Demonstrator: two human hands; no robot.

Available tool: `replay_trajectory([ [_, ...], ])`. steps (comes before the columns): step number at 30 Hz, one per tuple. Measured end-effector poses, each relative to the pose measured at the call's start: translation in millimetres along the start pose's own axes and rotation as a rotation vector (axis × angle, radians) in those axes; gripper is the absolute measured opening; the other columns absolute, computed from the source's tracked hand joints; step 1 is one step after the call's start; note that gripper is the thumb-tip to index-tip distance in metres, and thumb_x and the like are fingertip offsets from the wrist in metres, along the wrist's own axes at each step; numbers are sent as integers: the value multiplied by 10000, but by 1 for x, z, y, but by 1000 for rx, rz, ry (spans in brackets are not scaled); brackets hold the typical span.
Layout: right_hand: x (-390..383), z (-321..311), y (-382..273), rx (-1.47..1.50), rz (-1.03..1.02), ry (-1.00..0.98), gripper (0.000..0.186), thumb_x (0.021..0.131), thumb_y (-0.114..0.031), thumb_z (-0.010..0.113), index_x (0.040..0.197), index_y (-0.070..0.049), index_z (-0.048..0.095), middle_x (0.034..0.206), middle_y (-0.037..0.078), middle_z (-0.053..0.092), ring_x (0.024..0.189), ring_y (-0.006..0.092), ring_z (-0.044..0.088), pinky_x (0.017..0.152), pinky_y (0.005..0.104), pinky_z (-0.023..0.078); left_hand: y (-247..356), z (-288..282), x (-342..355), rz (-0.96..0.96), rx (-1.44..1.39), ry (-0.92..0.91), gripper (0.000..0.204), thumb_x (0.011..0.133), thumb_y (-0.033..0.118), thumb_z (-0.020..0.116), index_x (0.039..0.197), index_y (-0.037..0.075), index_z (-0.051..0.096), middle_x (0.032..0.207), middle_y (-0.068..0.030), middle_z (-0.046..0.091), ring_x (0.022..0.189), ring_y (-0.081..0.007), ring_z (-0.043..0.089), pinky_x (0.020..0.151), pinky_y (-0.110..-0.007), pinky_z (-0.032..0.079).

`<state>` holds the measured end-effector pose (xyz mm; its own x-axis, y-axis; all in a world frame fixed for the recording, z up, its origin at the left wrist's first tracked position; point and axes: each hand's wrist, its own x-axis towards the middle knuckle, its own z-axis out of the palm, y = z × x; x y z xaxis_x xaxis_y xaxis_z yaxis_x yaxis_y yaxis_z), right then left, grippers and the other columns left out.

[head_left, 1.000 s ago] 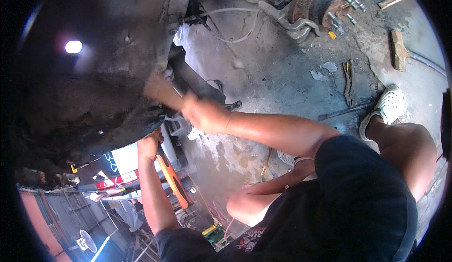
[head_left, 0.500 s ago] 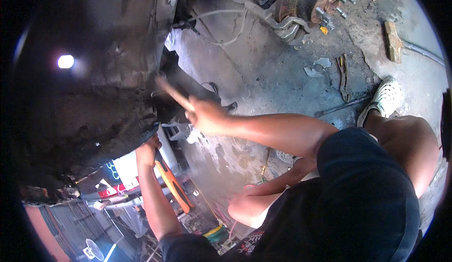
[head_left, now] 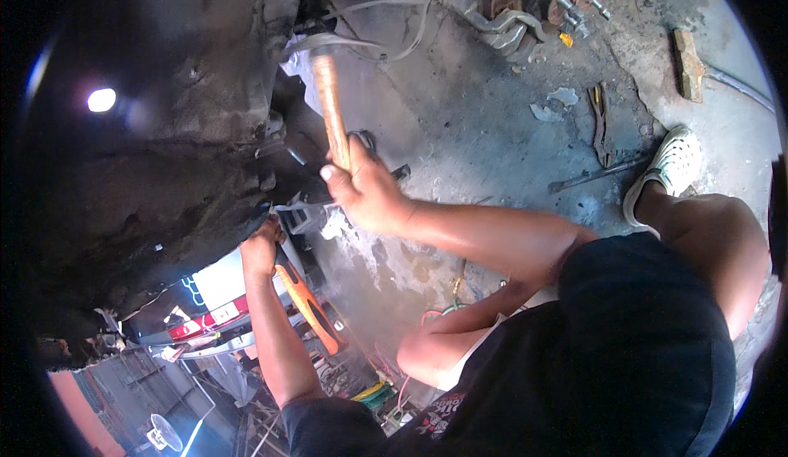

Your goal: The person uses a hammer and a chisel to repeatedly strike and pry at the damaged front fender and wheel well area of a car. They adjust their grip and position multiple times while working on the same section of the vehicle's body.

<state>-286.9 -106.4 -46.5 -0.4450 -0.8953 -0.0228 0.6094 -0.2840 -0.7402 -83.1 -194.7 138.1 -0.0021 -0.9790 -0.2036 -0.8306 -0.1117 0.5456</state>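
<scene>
My right hand [head_left: 369, 192] is closed around the wooden handle of a hammer [head_left: 331, 108], raised beside the dark vehicle body panel [head_left: 180, 128]. The hammer's head is smeared by motion. My left hand [head_left: 261, 250] is up at the panel's lower edge, its fingers closed. From it slants an orange-and-black-handled tool [head_left: 310, 305], seemingly gripped near its upper end. That end is hidden by the fingers and the panel edge.
A rusty wheel hub [head_left: 566, 1] with studs is at the top. Pliers [head_left: 602, 124], a metal bar [head_left: 597, 179] and a block-headed sledgehammer [head_left: 688, 67] lie on the concrete floor by my shoe [head_left: 675, 161]. Another vehicle's rear [head_left: 222, 313] shows at lower left.
My right hand has swung the hammer from pointing left at the panel to nearly upright, away from it. My left hand and the orange-handled tool have shifted slightly up in view.
</scene>
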Motion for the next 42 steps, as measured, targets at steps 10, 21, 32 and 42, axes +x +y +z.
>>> replay_trajectory([
  [10,-12,13,27,-195,-110,-42,311,1004,-242,584,1091,31,464,737,237,675,716,505,672,655,591,534,-1,12,6,1,30,26,56,943,9,563,937,64,571,774,-14,533,632,-131,478,576,-295,407],
  [21,-41,-29,45,-589,103,-165,422,1025,-336,585,1261,2,496,932,316,669,910,525,653,802,577,515,-29,29,-57,98,-169,114,273,843,-38,541,1111,7,514,785,-65,583,538,-160,537,510,-318,491],
  [32,-111,-271,-48,-1963,427,-981,350,862,-282,707,1078,-7,717,980,277,709,979,442,700,862,524,558,-168,150,-177,-345,-876,-377,152,874,-29,640,951,37,527,690,-39,546,543,-159,541,514,-356,484],
  [42,-199,-313,-85,-1747,912,-994,410,886,-385,707,1115,-49,756,1112,242,736,1070,405,700,838,515,549,-210,186,-207,-332,-524,-510,191,813,63,674,971,-34,625,719,-113,641,587,-237,616,554,-400,504],
])
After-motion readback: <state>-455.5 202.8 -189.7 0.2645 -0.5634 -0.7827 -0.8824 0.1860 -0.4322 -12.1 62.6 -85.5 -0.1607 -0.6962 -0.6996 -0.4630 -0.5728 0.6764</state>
